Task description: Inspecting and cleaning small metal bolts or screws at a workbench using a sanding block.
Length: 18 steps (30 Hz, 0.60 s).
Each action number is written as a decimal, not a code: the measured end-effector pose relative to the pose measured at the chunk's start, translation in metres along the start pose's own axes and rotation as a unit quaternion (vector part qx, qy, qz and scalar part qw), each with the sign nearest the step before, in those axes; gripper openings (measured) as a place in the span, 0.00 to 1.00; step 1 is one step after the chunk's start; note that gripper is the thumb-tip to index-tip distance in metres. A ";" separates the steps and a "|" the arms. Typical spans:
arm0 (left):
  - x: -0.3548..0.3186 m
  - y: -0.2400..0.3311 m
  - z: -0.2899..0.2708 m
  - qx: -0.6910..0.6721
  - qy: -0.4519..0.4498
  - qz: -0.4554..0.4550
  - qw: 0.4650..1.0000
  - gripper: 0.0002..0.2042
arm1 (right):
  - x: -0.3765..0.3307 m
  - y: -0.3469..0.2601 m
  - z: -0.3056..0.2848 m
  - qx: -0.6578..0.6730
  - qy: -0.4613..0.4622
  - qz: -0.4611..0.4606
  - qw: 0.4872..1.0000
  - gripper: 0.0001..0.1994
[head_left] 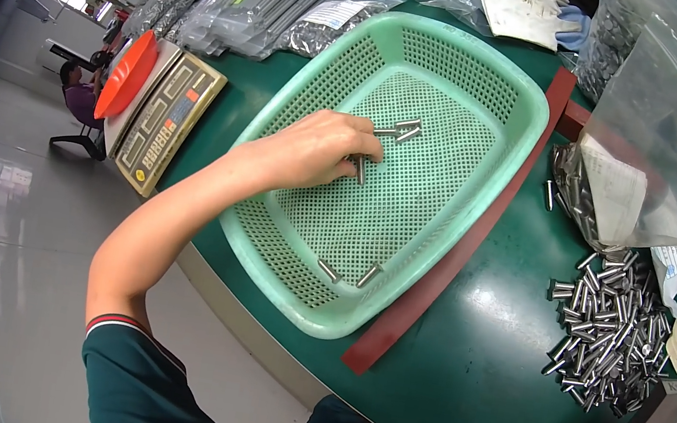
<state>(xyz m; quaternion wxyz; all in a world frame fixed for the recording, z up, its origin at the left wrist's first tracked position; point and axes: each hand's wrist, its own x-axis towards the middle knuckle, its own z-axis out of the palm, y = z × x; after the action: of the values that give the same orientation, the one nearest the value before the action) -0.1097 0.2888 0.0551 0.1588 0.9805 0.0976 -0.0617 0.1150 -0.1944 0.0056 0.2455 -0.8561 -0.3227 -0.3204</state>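
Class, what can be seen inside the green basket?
Metal pins lie on its mesh floor, some by the left hand; whatever that hand covers cannot be seen.

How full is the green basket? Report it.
Nearly empty: the green basket holds a few metal pins, and most of its perforated floor shows bare.

- Your headed pins [614, 330]: bare metal, smooth, shiny
- Your perforated basket [320, 326]: satin plastic
- Your tabletop [507, 265]: smooth, glossy
- Your white glove [521, 10]: matt cloth
- Your sleeve [143, 384]: matt cloth
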 end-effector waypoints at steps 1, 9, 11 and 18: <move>0.001 0.000 0.000 0.001 0.000 0.001 1.000 0.14 | 0.000 -0.001 0.000 0.000 0.001 0.001 1.000 0.23; -0.030 0.037 -0.024 -0.098 0.067 -0.104 0.987 0.06 | 0.000 -0.003 -0.011 0.025 0.012 -0.002 1.000 0.24; -0.043 0.066 -0.025 -0.157 0.147 -0.068 0.974 0.07 | 0.002 -0.008 -0.017 0.004 0.011 -0.013 1.000 0.23; -0.071 0.214 0.018 -0.687 0.123 0.034 0.716 0.10 | 0.007 -0.022 -0.013 0.086 0.034 0.006 0.996 0.26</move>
<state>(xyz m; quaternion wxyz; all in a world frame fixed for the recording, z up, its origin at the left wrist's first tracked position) -0.1351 0.0715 0.1127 0.7773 0.6034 0.0988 0.1484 0.0981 -0.1845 0.0238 0.3311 -0.8223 -0.3351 -0.3193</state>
